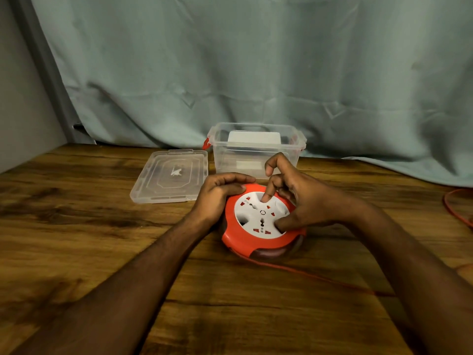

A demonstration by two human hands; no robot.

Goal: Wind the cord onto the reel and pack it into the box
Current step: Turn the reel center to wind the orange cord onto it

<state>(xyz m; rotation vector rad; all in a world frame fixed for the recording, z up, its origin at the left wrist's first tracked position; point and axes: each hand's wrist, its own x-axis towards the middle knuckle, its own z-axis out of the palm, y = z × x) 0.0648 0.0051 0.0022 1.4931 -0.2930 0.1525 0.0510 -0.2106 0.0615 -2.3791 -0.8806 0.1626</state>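
Note:
A round red reel (252, 242) with a white socket face lies flat on the wooden table (76, 226). My left hand (217, 193) grips its left rim with curled fingers. My right hand (299, 198) sits on the white face, a fingertip and the thumb pressed into recesses of the disc. A thin red cord (320, 278) leaves the reel's front and runs right across the table, with a loop (455, 208) showing at the right edge. Behind the reel stands the clear plastic box (258, 149), open, with red latches.
The box's clear lid (170, 175) lies flat to the left of the box. A pale green cloth (256, 73) hangs behind the table and drapes onto its back right part. A grey wall stands at the left.

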